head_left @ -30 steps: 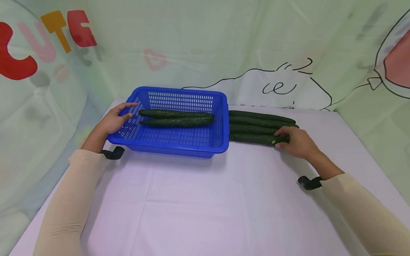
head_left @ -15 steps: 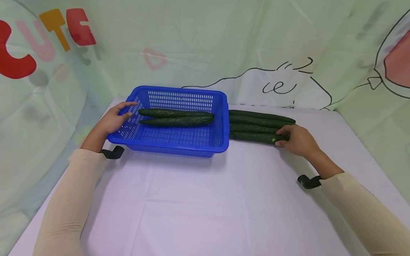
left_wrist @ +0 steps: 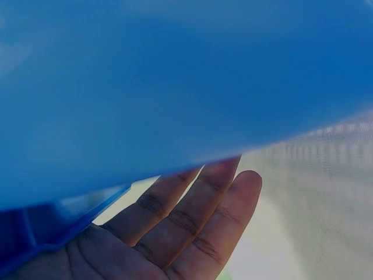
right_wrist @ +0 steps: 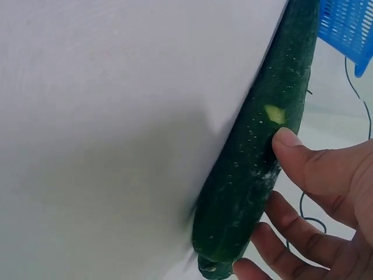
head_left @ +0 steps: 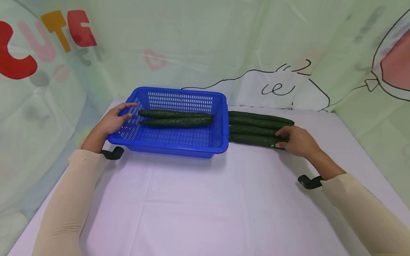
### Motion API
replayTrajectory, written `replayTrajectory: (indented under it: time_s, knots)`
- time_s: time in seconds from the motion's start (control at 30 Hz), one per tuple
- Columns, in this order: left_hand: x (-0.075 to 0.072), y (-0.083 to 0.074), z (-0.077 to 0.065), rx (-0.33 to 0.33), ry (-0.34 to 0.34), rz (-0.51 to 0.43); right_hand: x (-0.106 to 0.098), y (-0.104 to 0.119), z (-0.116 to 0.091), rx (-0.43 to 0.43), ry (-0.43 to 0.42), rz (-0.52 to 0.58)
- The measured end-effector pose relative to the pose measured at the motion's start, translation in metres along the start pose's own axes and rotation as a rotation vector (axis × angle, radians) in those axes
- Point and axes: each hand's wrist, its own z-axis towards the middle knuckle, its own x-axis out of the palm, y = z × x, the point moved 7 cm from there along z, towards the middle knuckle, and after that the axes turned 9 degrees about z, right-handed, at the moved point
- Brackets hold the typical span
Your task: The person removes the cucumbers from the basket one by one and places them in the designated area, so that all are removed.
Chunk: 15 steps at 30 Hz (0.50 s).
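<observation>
1. Your left hand (head_left: 112, 121) is at the left end of the blue basket (head_left: 173, 148). Your thumb and forefinger reach over the rim with a gap between them, while the other fingers stretch out fairly straight below it on the outside, so you hold the basket by that edge.
2. Inside the basket, two cucumbers (head_left: 177, 122) lie lengthwise, side by side, nearer its back wall than its front.
3. To the right of the basket, four more cucumbers (head_left: 253, 122) lie in a close row, their left ends hidden behind its right side.
4. Your right hand (head_left: 298, 140) is well to the right of the basket, at the far end of the front cucumber (head_left: 250, 139), the one in that row closest to you. Your thumb rests on its skin and your bent fingers meet its other side, opened just about as wide as the cucumber is thick; you grip it there.
5. A pale patch (right_wrist: 275, 114) shows on that cucumber, just beside your thumb and on the side towards the basket.
6. White cloth (head_left: 192, 209) spreads in front of the basket, and a printed curtain (head_left: 205, 39) hangs behind it.
</observation>
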Motion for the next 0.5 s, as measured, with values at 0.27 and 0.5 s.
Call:
replayTrajectory:
  time_s: [0.27, 0.5]
  knots:
    - [-0.001, -0.004, -0.001, 0.025, -0.001, 0.008, -0.005, 0.034, -0.001, -0.059, -0.013, 0.015]
    - [-0.001, -0.003, -0.001, 0.015, 0.000, 0.002, -0.008, 0.099, 0.006, -0.223, -0.084, 0.048]
